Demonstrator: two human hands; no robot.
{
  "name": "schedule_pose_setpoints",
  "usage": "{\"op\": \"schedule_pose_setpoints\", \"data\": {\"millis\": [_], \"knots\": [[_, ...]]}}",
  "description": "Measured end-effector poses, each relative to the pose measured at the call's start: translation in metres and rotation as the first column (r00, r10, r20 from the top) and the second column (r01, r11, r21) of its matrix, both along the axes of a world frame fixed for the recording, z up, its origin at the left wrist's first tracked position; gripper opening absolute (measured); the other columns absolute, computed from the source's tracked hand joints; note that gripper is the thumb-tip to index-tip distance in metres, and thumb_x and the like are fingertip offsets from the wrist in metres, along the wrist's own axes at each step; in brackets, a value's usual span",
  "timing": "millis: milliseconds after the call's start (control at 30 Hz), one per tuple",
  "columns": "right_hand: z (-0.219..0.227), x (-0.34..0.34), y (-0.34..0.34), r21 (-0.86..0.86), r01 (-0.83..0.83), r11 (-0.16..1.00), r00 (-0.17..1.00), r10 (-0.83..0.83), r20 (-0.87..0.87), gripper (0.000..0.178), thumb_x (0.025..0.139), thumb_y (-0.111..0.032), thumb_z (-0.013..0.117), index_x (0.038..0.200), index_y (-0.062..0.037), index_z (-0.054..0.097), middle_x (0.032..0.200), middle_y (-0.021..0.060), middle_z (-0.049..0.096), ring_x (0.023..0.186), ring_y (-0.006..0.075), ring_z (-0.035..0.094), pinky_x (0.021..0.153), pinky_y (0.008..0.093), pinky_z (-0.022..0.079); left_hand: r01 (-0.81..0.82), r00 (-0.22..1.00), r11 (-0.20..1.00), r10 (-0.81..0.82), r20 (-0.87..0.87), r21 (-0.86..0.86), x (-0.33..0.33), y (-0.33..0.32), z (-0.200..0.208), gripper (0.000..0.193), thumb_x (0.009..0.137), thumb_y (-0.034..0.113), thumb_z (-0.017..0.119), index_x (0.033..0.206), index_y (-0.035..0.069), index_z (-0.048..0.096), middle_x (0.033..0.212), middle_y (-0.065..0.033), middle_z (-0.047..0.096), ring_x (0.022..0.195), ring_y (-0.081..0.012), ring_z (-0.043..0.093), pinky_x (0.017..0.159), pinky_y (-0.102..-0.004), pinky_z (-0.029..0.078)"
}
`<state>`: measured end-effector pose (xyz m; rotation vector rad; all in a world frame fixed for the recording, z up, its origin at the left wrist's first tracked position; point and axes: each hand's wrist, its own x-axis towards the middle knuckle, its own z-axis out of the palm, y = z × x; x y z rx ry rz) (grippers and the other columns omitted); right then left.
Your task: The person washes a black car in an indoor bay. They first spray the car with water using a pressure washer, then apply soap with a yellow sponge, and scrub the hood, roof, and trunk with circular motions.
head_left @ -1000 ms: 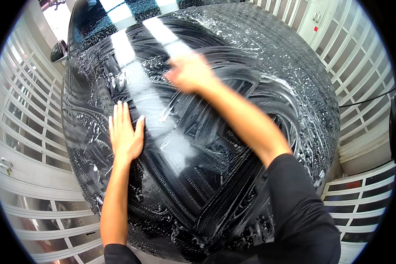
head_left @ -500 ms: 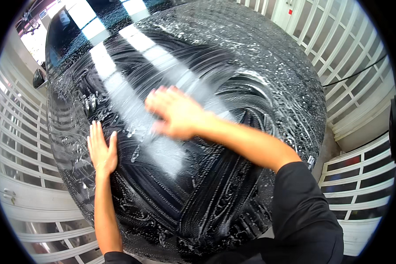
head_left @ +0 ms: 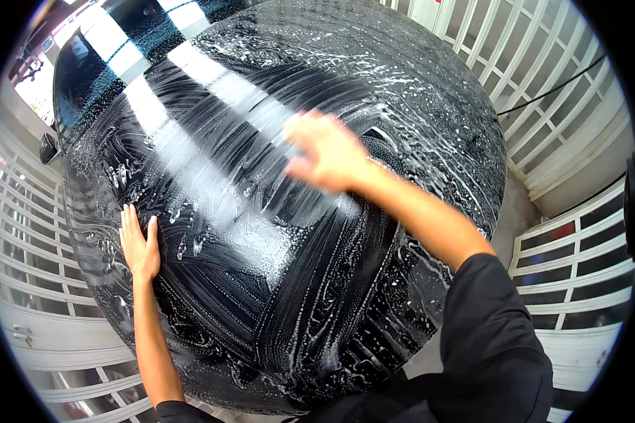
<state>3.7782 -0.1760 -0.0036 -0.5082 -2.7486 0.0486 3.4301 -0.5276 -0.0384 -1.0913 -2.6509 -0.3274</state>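
Observation:
Spread out in front of me is the black, glossy hood of a car (head_left: 212,296), streaked with white foam and water drops. My left hand (head_left: 140,243) lies flat on its left part, fingers stretched and thumb apart, with nothing in it. Farther in and to the right, my right hand (head_left: 328,151) is over the hood's middle, palm down and smeared by motion. Its thumb side points left. Whether anything lies under that palm is hidden. Curved wipe marks run through the foam around it, and bright light strips reflect in the wet paint.
The windshield (head_left: 88,67) rises at the far left, with a side mirror (head_left: 49,148) beside it. White slatted shutters or gates (head_left: 32,247) stand close on the left, and similar white bars (head_left: 578,271) on the right. A dark cable (head_left: 550,90) hangs across the right-hand bars.
My right hand has swept right and slightly up across the hood. The whole view has shifted a little; my left hand stays flat on the paint.

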Motion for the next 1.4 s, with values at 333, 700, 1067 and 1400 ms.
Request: {"op": "schedule_pose_setpoints", "data": {"millis": [333, 700, 1067, 1400], "knots": [[-0.036, 0.061, -0.078, -0.109, -0.246, 0.963, 0.960, 0.226, -0.166, 0.077, 0.096, -0.056, 0.066, 0.154, -0.0075, 0.050, 0.166, 0.0197, 0.042, 0.158, 0.0376, 0.031, 0.131, 0.0513, 0.020, 0.021, 1.000, 1.000, -0.021, 0.005, 0.016, -0.015, 0.001, -0.009, 0.079, 0.110, 0.055, 0.046, 0.168, 0.004, 0.028, 0.176, -0.0145, 0.025, 0.164, -0.0295, 0.019, 0.133, -0.0467, 0.013], [-0.046, 0.144, -0.089, -0.102, -0.099, 0.990, 0.995, 0.099, -0.011, 0.088, 0.101, -0.064, 0.053, 0.164, -0.0070, 0.032, 0.170, 0.0204, 0.034, 0.160, 0.0378, 0.025, 0.132, 0.0539, 0.017, 0.088, 0.995, 0.979, -0.094, -0.022, -0.183, 0.103, 0.144, 0.023, 0.081, 0.110, 0.060, 0.037, 0.166, 0.002, 0.031, 0.175, -0.0189, 0.027, 0.164, -0.0306, 0.022, 0.132, -0.0499, 0.011], [-0.008, 0.206, -0.074, -0.269, 0.073, 0.960, 0.985, -0.027, 0.173, 0.080, 0.099, -0.059, 0.061, 0.157, -0.0061, 0.045, 0.165, 0.0201, 0.041, 0.155, 0.0411, 0.035, 0.128, 0.0580, 0.023, 0.594, 0.798, 0.788, -0.602, 0.002, -0.163, 0.295, 0.287, 0.006, 0.081, 0.109, 0.059, 0.041, 0.167, 0.004, 0.030, 0.176, -0.0168, 0.025, 0.165, -0.0285, 0.018, 0.133, -0.0493, 0.009], [-0.057, 0.234, -0.055, -0.072, 0.342, 0.937, 0.935, -0.347, -0.077, 0.081, 0.101, -0.060, 0.055, 0.163, -0.0102, 0.039, 0.172, 0.0202, 0.033, 0.160, 0.0390, 0.028, 0.132, 0.0549, 0.016, 0.516, 0.847, 0.834, -0.531, -0.029, -0.194, 0.281, 0.260, 0.010, 0.081, 0.110, 0.059, 0.039, 0.168, 0.003, 0.027, 0.177, -0.0155, 0.022, 0.165, -0.0273, 0.017, 0.134, -0.0463, 0.008]]}}
